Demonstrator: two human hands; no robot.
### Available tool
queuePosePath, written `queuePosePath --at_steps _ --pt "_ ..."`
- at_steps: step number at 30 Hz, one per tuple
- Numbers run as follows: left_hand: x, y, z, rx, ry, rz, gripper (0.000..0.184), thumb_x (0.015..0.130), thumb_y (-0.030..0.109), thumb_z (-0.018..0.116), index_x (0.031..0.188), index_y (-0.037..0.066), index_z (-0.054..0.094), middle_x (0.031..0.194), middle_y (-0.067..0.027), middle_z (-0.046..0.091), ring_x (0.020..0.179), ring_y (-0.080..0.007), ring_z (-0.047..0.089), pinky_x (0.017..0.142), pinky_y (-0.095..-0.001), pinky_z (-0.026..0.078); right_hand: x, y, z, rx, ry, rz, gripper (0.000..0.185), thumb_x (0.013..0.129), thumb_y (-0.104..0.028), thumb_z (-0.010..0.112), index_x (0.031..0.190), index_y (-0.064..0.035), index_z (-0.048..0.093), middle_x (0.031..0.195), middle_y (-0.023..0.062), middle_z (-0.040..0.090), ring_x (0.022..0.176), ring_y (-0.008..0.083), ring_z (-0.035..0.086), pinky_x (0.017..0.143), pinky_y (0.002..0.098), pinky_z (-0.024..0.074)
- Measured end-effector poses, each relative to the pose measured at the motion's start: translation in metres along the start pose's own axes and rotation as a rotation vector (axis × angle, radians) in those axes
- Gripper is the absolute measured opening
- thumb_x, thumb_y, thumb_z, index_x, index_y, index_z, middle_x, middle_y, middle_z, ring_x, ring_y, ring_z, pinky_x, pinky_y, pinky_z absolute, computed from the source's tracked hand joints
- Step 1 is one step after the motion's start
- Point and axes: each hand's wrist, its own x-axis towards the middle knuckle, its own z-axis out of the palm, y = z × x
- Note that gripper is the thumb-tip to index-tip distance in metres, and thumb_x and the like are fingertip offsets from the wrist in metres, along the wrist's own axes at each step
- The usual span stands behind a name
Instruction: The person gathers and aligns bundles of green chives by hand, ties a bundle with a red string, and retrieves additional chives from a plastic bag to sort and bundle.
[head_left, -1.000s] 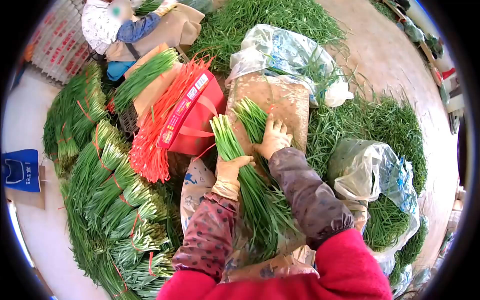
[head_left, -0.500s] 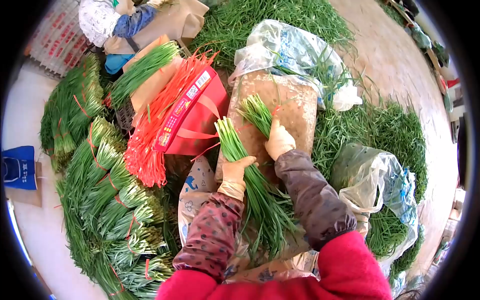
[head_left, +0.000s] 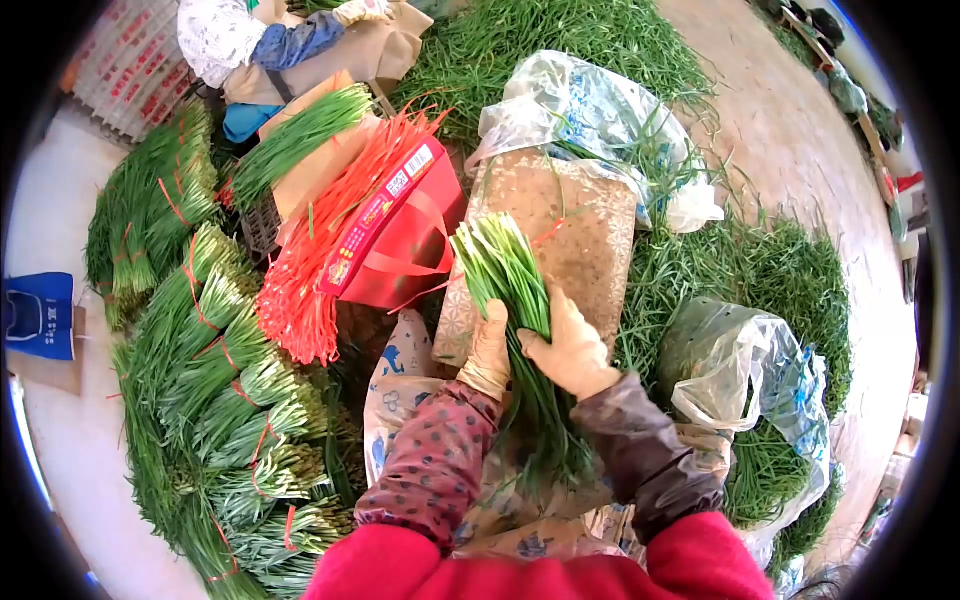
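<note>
A bunch of garlic chives (head_left: 505, 265), pale at the stem ends and green below, is held above a worn, dirt-covered board (head_left: 590, 220). My gloved left hand (head_left: 488, 350) wraps round its left side. On the right side, my gloved right hand (head_left: 573, 352) grips the same bunch, thumb across the leaves. The leaves hang down toward my lap, slightly blurred. A thin red tie (head_left: 548, 232) lies on the board close to the stem ends; part of it is hidden by the bunch.
Tied chive bunches (head_left: 235, 385) are stacked at left. A red bag (head_left: 405, 255) carries many red ties (head_left: 300, 310). Plastic bags (head_left: 745, 370) and loose chives (head_left: 770, 265) lie at right. A co-worker's sleeved arm (head_left: 300, 40) shows at top left.
The two separate portions of chives, one in each hand, are now together in one bunch. My right hand has come down and back toward me, beside the left.
</note>
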Motion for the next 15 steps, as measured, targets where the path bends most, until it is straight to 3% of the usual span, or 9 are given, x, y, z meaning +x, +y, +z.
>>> queuePosePath --at_steps 3,5,9,10,11,13,14,15 --pt "-0.005 -0.008 -0.007 -0.008 0.062 -0.031 0.069 0.081 0.049 0.071 0.13 0.006 0.049 0.119 -0.008 0.059 0.103 -0.0246 0.06 0.088 -0.0379 0.052 -0.005 -0.005 0.011 -0.011 -0.005 -0.053 0.092 0.079 -0.033 0.069 0.147 0.0011 0.017 0.13 0.0277 0.046 0.123 0.0446 0.042 0.099 0.0488 0.0406" --pt "-0.003 -0.01 -0.021 0.04 -0.01 -0.125 0.085 0.079 0.058 0.067 0.141 0.007 0.039 0.139 -0.0081 0.049 0.125 -0.0258 0.048 0.107 -0.0419 0.039 -0.009 -0.003 0.012 0.033 -0.041 -0.086 0.099 0.076 -0.034 0.072 0.147 0.0027 0.014 0.133 0.0289 0.042 0.126 0.0446 0.039 0.101 0.0481 0.0392" --pt "-0.019 0.004 0.009 -0.136 -0.089 -0.214 0.085 0.079 0.053 0.07 0.142 0.007 0.037 0.143 -0.0089 0.045 0.129 -0.0259 0.045 0.108 -0.0423 0.037 -0.015 -0.004 0.006 -0.019 -0.085 -0.156 0.123 0.063 -0.035 0.082 0.147 0.007 0.003 0.14 0.0321 0.031 0.134 0.0443 0.029 0.106 0.0458 0.0349" --pt "-0.024 0.01 0.02 -0.107 -0.124 -0.248 0.087 0.078 0.053 0.07 0.143 0.006 0.036 0.145 -0.009 0.043 0.13 -0.0261 0.044 0.108 -0.0423 0.036 -0.016 -0.003 0.007 -0.052 -0.026 -0.137 0.129 0.056 -0.034 0.086 0.147 0.0042 0.004 0.142 0.0303 0.03 0.129 0.0443 0.038 0.102 0.0449 0.0398" --pt "-0.026 0.013 0.025 -0.077 -0.161 -0.282 0.089 0.077 0.053 0.071 0.143 0.006 0.036 0.146 -0.0092 0.041 0.131 -0.0262 0.043 0.108 -0.0423 0.036 -0.016 -0.004 0.0 -0.056 -0.02 -0.132 0.129 0.056 -0.034 0.086 0.147 0.0042 0.004 0.142 0.0303 0.03 0.129 0.0443 0.038 0.102 0.0449 0.0398" --pt "-0.018 0.009 0.017 0.086 -0.21 -0.274 0.083 0.079 0.049 0.071 0.142 0.006 0.037 0.141 -0.0091 0.045 0.127 -0.0249 0.045 0.106 -0.0399 0.037 -0.015 -0.009 -0.016 0.1 -0.202 0.101 0.124 0.057 -0.032 0.086 0.148 -0.0007 0.008 0.142 0.0276 0.033 0.117 0.0436 0.051 0.095 0.0437 0.0457" --pt "-0.012 0.006 0.011 0.251 -0.251 -0.258 0.078 0.082 0.044 0.071 0.141 0.005 0.038 0.136 -0.009 0.048 0.124 -0.0236 0.047 0.104 -0.0375 0.039 -0.013 0.01 -0.007 0.203 -0.127 0.071 0.117 0.059 -0.03 0.085 0.148 -0.0056 0.012 0.134 0.0237 0.046 0.106 0.0418 0.059 0.089 0.0432 0.0493" --pt "-0.009 0.006 0.008 0.416 -0.289 -0.242 0.072 0.085 0.04 0.071 0.139 0.005 0.04 0.132 -0.0089 0.052 0.12 -0.0223 0.05 0.101 -0.0351 0.04 -0.011 0.02 -0.005 0.264 -0.105 0.058 0.106 0.064 -0.024 0.082 0.146 -0.006 0.018 0.121 0.021 0.058 0.108 0.0394 0.06 0.09 0.0416 0.0492"
